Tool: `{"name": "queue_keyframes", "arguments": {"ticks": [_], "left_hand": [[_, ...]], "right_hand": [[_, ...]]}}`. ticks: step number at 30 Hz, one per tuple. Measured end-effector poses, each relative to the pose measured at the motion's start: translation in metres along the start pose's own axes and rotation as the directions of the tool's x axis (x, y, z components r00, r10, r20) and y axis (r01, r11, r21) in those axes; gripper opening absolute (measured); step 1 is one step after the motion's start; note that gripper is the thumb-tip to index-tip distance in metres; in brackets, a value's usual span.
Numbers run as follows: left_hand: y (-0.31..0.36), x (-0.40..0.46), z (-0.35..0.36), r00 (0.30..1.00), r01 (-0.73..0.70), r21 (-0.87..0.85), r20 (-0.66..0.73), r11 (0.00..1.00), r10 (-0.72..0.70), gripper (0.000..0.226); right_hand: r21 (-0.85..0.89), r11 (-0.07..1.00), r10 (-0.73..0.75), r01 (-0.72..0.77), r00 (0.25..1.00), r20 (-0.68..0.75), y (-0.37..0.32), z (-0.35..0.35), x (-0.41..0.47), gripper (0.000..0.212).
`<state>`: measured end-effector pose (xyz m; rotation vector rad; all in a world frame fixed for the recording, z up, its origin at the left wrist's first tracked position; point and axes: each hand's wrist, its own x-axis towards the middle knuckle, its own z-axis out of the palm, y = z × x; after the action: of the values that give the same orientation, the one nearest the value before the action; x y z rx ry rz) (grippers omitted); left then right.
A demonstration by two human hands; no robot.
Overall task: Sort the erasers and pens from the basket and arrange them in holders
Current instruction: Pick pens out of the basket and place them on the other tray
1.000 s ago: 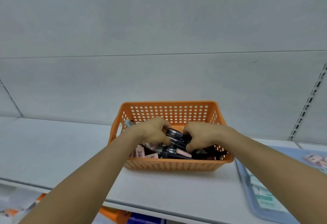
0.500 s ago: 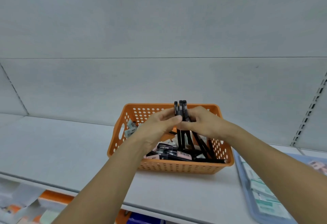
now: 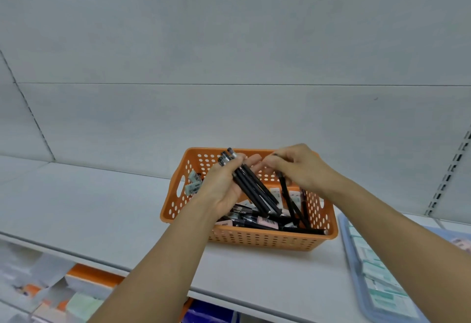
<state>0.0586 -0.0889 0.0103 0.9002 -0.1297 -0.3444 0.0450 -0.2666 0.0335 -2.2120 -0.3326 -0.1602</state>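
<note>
Plastic and painted shelving, mostly matt

The perforated orange plastic basket [image 3: 257, 239] looks smooth with a slight sheen; the slim black plastic pens [image 3: 254, 190] look matt. The pale grey shelf board [image 3: 102, 208] seems smooth painted metal, and the light blue tray [image 3: 356, 271] at its right edge smooth plastic.

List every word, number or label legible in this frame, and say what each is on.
Nothing reads for certain.
Pen in the basket: white lettering, too blurred to read.
Erasers by the basket's left wall: barcodes and small print, too small.
Pink eraser at the basket's front: dark print, illegible.
Packs in the blue tray: teal labels, blurred.
Pens in the left hand: no visible text.
</note>
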Motion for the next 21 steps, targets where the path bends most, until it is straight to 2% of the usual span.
{"name": "queue_keyframes", "arguments": {"ticks": [2, 7, 12, 15, 18, 20, 21], "left_hand": [[0.001, 0.000, 0.000, 1.000, 0.015, 0.020, 0.010, 1.000, -0.016, 0.027], [0.000, 0.000, 0.009, 0.997, 0.009, 0.144, 0.071, 0.989, -0.019, 0.030], [0.004, -0.002, 0.006, 0.997, -0.009, 0.125, 0.081, 0.992, -0.001, 0.028], [0.007, -0.002, 0.003, 1.000, 0.004, 0.021, 0.000, 1.000, -0.004, 0.022], [0.017, 0.002, -0.002, 0.982, -0.085, -0.214, -0.184, 0.973, 0.045, 0.017], [0.022, 0.004, -0.005, 0.963, -0.160, -0.362, -0.262, 0.918, 0.065, 0.016], [0.022, 0.004, -0.004, 0.958, -0.186, -0.407, -0.278, 0.894, 0.073, 0.015]], "right_hand": [[0.049, 0.999, -0.022, 0.024, 0.998, -0.057, -0.007, -0.002, 0.005, 0.033], [0.124, 0.986, -0.084, 0.108, 0.980, -0.181, -0.023, 0.015, 0.019, 0.023], [0.132, 0.987, -0.070, 0.091, 0.985, -0.157, -0.026, 0.030, 0.021, 0.030], [0.218, 0.976, 0.025, -0.004, 0.995, -0.096, -0.028, 0.032, 0.017, 0.044], [0.291, 0.950, 0.146, -0.115, 0.986, -0.085, -0.022, 0.033, 0.008, 0.050], [0.506, 0.849, 0.233, -0.152, 0.967, -0.100, -0.021, 0.037, 0.003, 0.053], [0.644, 0.750, 0.275, -0.151, 0.957, -0.096, -0.022, 0.041, 0.001, 0.055]]}}
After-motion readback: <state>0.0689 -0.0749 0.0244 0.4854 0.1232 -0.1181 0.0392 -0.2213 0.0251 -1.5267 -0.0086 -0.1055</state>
